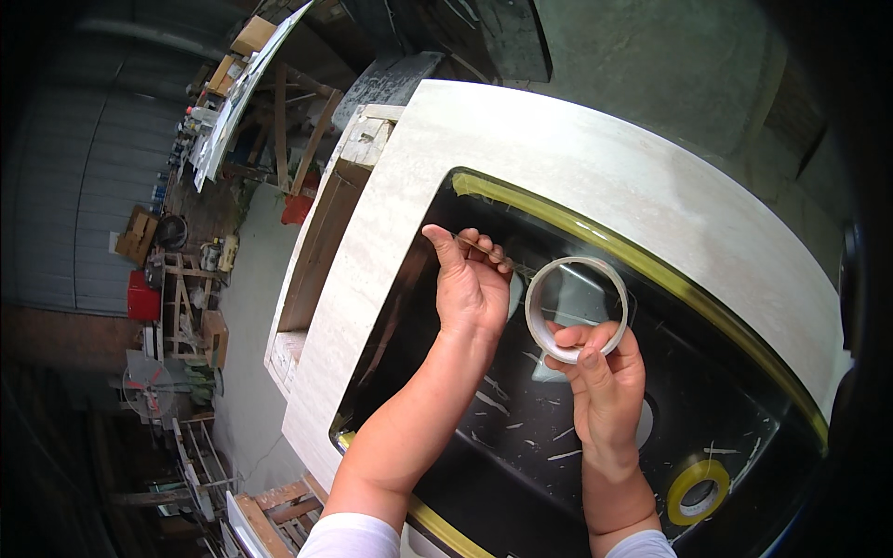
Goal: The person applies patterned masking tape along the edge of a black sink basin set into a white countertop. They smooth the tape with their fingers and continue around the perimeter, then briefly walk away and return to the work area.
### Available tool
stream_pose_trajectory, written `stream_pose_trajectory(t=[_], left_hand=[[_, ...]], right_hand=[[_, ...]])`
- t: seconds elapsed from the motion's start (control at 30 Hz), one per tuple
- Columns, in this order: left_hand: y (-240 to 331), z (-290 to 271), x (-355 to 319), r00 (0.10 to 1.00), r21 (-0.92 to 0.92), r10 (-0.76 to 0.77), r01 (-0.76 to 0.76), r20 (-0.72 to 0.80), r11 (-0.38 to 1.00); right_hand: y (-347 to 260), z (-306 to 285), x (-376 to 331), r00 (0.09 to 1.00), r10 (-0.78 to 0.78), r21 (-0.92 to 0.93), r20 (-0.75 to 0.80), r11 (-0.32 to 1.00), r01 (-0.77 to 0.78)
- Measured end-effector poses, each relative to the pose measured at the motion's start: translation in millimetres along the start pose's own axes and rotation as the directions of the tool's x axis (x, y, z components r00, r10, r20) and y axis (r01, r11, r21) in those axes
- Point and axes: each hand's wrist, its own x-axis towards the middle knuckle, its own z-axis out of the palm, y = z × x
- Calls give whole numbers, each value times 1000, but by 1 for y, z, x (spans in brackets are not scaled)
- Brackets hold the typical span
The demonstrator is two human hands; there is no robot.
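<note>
Both hands work over the black sink at the frame's centre. Left hand point(470, 288) pinches the free end of clear tape between thumb and fingers; right hand point(603, 377) grips the pale roll of tape point(576, 309), centre right. The strip between them looks thin and glossy. Keeping it taut and level should stop it folding on itself. Smooth cream stone countertop point(558, 149) frames the sink point(521, 437), its edge lined yellow; a yellow tape roll point(698, 491) lies lower right.
</note>
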Motion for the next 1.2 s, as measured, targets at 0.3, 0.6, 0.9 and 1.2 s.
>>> stream_pose_trajectory(t=[0.3, 0.6, 0.9, 1.2], left_hand=[[-3, 14, 6, 1000, -12, -11, 11, 20, 1000], [-6, 16, 10, 1000, -32, -17, 18, 11, 999], [-10, -5, 0, 987, -13, -58, 60, 151, 998], [-1, 1, 6, 989, -11, -44, 46, 141, 999]], right_hand=[[12, 2, 10, 1000, 4, -53, 28, 999, -2], [14, 2, 13, 1000, 16, -46, 0, 999, -16], [-2, -6, -2, 1000, -12, -87, 22, 996, 14], [1, -1, 2, 1000, -4, -133, 31, 991, 8]])
